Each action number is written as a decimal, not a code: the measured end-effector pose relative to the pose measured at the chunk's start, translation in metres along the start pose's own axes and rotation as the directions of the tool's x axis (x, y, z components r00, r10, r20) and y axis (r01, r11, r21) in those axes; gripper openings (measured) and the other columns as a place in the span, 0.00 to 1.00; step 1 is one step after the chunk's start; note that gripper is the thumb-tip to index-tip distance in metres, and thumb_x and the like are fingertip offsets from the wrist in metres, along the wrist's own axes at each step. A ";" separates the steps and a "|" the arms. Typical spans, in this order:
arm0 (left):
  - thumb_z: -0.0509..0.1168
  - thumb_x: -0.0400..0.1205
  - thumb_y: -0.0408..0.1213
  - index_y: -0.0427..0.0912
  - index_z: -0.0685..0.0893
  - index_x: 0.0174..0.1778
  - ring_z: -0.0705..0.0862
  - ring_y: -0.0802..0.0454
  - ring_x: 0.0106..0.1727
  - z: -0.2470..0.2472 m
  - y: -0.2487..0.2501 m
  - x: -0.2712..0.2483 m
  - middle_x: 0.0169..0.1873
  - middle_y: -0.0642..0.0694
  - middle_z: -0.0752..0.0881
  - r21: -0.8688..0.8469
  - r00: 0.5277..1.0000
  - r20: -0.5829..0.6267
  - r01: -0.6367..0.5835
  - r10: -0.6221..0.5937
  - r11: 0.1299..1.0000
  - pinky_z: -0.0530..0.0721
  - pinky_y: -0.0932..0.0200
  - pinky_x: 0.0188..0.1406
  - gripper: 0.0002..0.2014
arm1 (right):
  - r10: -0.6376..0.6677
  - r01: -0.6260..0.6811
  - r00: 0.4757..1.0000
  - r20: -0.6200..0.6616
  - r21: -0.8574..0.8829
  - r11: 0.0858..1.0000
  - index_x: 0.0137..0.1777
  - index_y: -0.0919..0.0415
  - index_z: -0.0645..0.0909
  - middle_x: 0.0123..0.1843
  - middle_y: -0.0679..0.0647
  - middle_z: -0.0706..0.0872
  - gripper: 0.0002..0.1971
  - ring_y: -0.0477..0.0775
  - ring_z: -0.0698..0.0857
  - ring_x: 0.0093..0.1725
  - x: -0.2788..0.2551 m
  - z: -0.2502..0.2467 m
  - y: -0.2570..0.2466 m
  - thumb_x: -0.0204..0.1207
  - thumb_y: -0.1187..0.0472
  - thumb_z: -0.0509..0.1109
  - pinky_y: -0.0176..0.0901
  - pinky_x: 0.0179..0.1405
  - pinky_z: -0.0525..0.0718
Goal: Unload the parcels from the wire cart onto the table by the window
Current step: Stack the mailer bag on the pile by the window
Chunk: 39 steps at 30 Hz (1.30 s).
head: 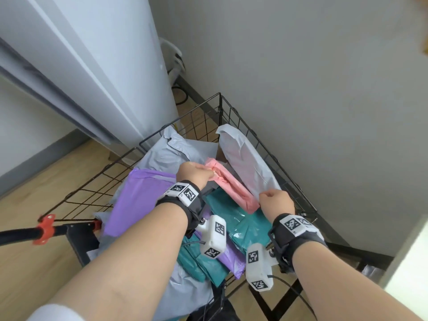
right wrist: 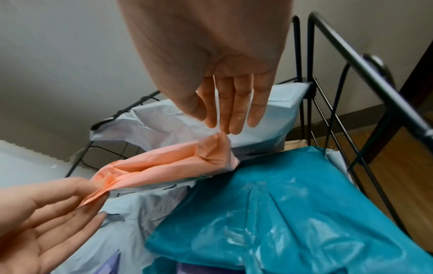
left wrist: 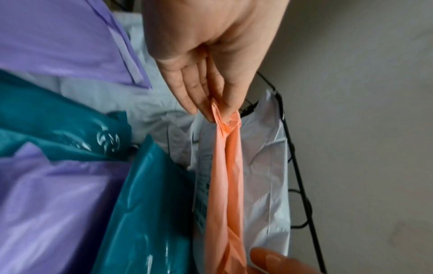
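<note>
Writing: white shipping label [left wrist: 202, 187] on the pink parcel's underside, print too blurred to read; pale logo on the teal parcel [left wrist: 150, 213], illegible.
Left wrist view only: that label, hidden from the head and right wrist cameras.
Pink parcel [head: 231, 185]: long, narrow, crumpled polybag, held just above the heap in the wire cart [head: 273, 156].
Left hand [head: 193, 173]: fingers pinched on the far end.
Right hand [head: 275, 201]: fingertips pinching the near corner.
Neighbours: purple parcel [head: 136, 195] left, white parcel [head: 247, 163] against the right wall.
</note>
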<state>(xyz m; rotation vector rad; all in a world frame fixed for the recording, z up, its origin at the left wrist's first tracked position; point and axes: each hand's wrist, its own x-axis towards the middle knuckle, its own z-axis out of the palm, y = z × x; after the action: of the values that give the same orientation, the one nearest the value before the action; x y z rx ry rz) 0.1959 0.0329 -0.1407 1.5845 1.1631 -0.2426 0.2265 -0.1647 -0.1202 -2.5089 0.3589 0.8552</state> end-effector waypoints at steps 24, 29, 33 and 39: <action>0.69 0.76 0.54 0.42 0.83 0.52 0.79 0.48 0.46 -0.157 0.040 -0.159 0.43 0.46 0.82 -0.195 0.984 0.014 -0.169 0.176 0.966 0.76 0.57 0.46 0.19 | -0.341 0.336 0.937 -0.074 0.458 0.823 0.57 0.59 0.75 0.51 0.56 0.85 0.20 0.54 0.86 0.50 -0.179 -0.061 -0.055 0.69 0.70 0.77 0.52 0.52 0.87; 0.73 0.73 0.43 0.43 0.80 0.60 0.78 0.50 0.55 -0.159 0.051 -0.195 0.54 0.46 0.80 -0.063 0.939 0.060 -0.335 0.338 0.940 0.75 0.56 0.57 0.21 | -0.380 0.364 0.922 -0.076 0.502 0.785 0.61 0.61 0.74 0.51 0.56 0.83 0.18 0.56 0.85 0.50 -0.204 -0.080 -0.046 0.73 0.71 0.72 0.53 0.53 0.86; 0.76 0.69 0.35 0.47 0.69 0.78 0.73 0.48 0.73 -0.155 0.062 -0.229 0.74 0.44 0.72 0.094 0.874 0.137 -0.480 0.466 0.872 0.71 0.59 0.63 0.39 | -0.424 0.395 0.905 -0.031 0.427 0.813 0.63 0.55 0.75 0.53 0.56 0.85 0.19 0.57 0.85 0.55 -0.225 -0.096 -0.036 0.75 0.71 0.70 0.57 0.60 0.84; 0.79 0.66 0.38 0.50 0.81 0.68 0.80 0.53 0.60 -0.147 0.068 -0.269 0.59 0.52 0.82 0.425 0.767 0.409 -0.639 0.494 0.641 0.77 0.59 0.60 0.32 | -0.488 0.425 0.871 0.063 0.403 0.811 0.62 0.48 0.74 0.56 0.50 0.82 0.23 0.56 0.83 0.59 -0.263 -0.121 -0.021 0.75 0.75 0.66 0.58 0.64 0.82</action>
<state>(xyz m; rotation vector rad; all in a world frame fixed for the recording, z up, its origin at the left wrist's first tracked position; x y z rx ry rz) 0.0558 0.0146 0.1398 2.2700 0.3274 -0.3623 0.0930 -0.1831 0.1365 -2.0173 -0.1344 0.7044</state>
